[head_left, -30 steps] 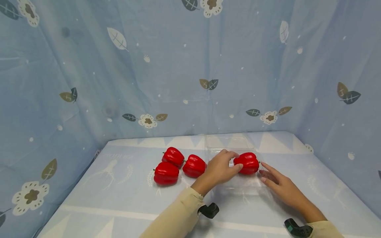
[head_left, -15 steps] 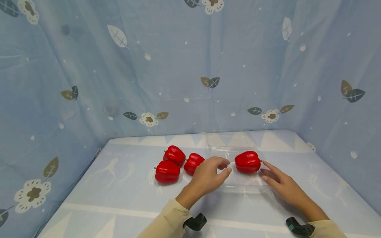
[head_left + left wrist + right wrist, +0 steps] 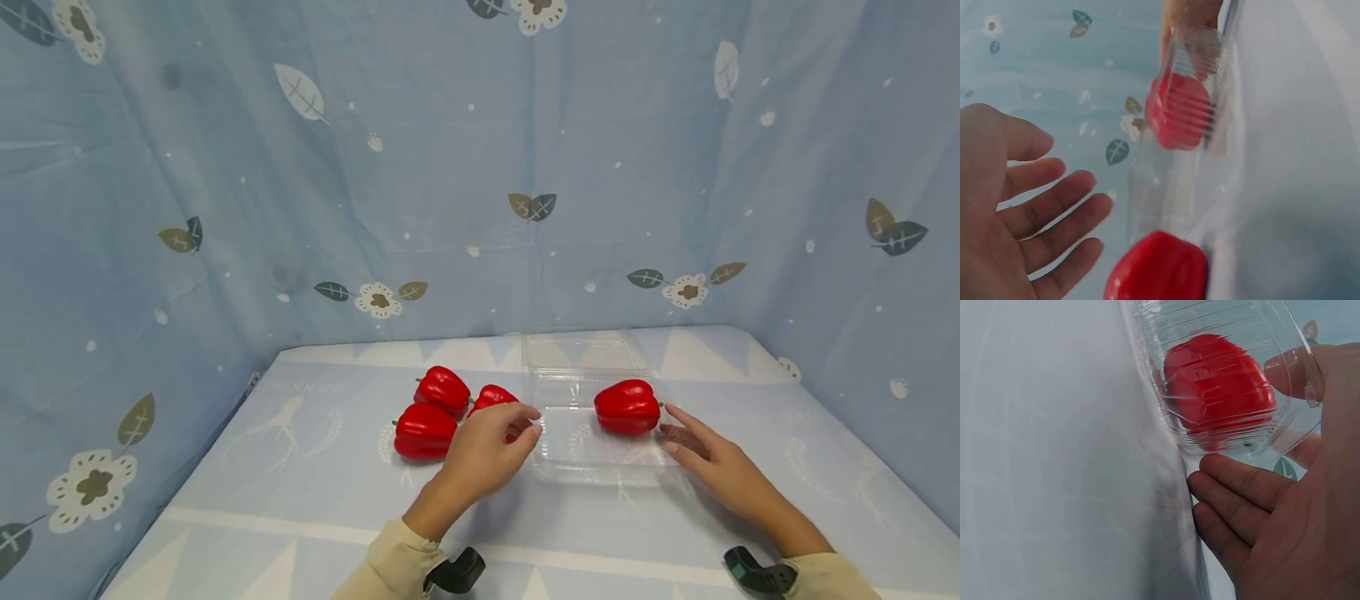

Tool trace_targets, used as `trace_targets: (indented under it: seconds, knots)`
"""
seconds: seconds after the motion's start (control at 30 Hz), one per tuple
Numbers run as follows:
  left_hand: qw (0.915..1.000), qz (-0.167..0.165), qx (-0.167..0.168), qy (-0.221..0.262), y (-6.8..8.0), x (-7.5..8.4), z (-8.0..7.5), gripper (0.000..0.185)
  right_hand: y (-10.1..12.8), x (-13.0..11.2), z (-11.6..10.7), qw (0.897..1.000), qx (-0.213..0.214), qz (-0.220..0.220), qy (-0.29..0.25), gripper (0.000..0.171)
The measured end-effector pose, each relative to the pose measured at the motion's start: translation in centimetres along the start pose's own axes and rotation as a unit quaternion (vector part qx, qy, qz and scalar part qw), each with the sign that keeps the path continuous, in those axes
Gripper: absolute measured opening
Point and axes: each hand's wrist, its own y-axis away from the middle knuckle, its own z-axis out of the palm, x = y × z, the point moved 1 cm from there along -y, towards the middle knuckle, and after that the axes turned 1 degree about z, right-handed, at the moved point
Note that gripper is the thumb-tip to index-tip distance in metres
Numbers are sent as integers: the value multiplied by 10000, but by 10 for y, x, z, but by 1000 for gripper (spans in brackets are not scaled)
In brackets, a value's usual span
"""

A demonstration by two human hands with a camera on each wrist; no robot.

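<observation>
One red bell pepper [image 3: 628, 408] lies on its side in the right half of a clear plastic clamshell box [image 3: 551, 475]. My right hand [image 3: 720, 475] rests at the box's right end. In the right wrist view its thumb [image 3: 1285, 375] is at the rim and its straight fingers [image 3: 1235, 478] lie by the outer wall. My left hand [image 3: 483, 450] hovers left of the box with loosely bent fingers, partly hiding another red bell pepper [image 3: 492, 395]. The left wrist view shows this palm [image 3: 997, 250] holding nothing, apart from the pepper [image 3: 1160, 269] nearby.
Two more red bell peppers, one nearer [image 3: 424, 432] and one farther [image 3: 444, 389], lie to the left of the box. The box's lid [image 3: 585, 350] is folded back toward the patterned cloth backdrop [image 3: 480, 167]. A pale printed cloth [image 3: 285, 475] covers the table.
My left hand has withdrawn from the pepper in the box and moved left toward the loose peppers. The right hand stays at the box's right end.
</observation>
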Motion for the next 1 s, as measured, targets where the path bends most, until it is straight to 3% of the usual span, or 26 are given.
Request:
trace_targets:
  seconds: [0.47, 0.77, 0.9, 1.0]
  knots:
    - [9922, -78, 1180, 403, 21, -38, -19, 15, 0, 1, -2, 9999, 4, -46, 116, 64]
    - [9891, 195, 1175, 862, 32, -61, -43, 20, -1, 1, -1, 10000, -44, -28, -38, 63]
    - [9877, 16, 1314, 848, 32, -68, -55, 20, -1, 4, 0, 10000, -61, 10, 34, 64]
    - [9850, -349, 1526, 732, 32, -75, -66, 19, -2, 5, 0, 10000, -70, -38, 49, 64]
